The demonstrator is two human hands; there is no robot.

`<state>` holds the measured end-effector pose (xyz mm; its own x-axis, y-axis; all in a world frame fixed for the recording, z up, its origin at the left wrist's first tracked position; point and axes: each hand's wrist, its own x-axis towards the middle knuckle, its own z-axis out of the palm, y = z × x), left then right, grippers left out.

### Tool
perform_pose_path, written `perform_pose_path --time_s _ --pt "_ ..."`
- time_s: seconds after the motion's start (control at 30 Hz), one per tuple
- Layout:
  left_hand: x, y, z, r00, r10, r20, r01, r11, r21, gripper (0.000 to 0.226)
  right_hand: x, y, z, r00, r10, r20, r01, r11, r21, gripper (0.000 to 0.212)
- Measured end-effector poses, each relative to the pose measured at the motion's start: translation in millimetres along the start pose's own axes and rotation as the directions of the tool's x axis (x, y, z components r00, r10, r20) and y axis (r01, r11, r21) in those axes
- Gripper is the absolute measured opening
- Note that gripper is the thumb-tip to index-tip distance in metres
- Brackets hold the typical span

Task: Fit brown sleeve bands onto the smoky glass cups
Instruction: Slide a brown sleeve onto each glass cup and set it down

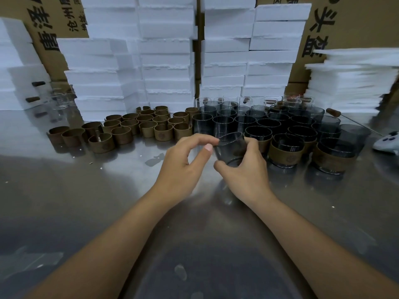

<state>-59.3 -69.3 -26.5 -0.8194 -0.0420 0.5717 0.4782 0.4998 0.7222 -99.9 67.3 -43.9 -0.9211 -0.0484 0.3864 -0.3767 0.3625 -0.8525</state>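
A bare smoky glass cup point(230, 148) is tilted over the steel table, rim toward the left. My right hand point(244, 171) grips it round the base and far side. My left hand point(187, 160) pinches its rim with fingertips and thumb. Several loose brown sleeve bands point(129, 130) stand in rows at the left. Several bare smoky cups point(254, 120) are packed together behind the held cup. Cups wearing brown bands point(286, 153) stand at the right front, three of them showing clearly.
White foam boxes point(166, 61) are stacked along the back, with cardboard behind. A pile of thin foam sheets point(354, 83) sits at the right. A white game-style controller point(387, 143) lies at the right edge. Clear glasses point(56, 102) stand at the left back.
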Motion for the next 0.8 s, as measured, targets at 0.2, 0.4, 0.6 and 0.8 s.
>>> perform_pose_path --time_s 0.2,0.4,0.6,0.8 --pt "1 -1 -2 0.996 0.081 -0.049 -0.083 0.995 -0.053 0.021 -3 -6 -2 0.999 -0.026 0.018 0.025 0.996 0.081 0.044" --pt "3 -2 2 0.996 -0.084 -0.003 0.082 0.974 -0.213 0.058 -11 -16 -2 0.994 -0.098 0.048 0.088 0.982 0.166 0.041" --pt "5 -6 4 0.977 -0.177 0.117 0.204 0.936 -0.288 0.049 -12 -14 -1 0.984 -0.144 0.105 0.128 0.98 0.15 0.053" --pt "6 -7 3 0.983 -0.172 0.059 0.182 0.944 -0.276 0.04 -11 -14 -1 0.98 -0.127 0.15 0.103 0.982 0.157 0.059"
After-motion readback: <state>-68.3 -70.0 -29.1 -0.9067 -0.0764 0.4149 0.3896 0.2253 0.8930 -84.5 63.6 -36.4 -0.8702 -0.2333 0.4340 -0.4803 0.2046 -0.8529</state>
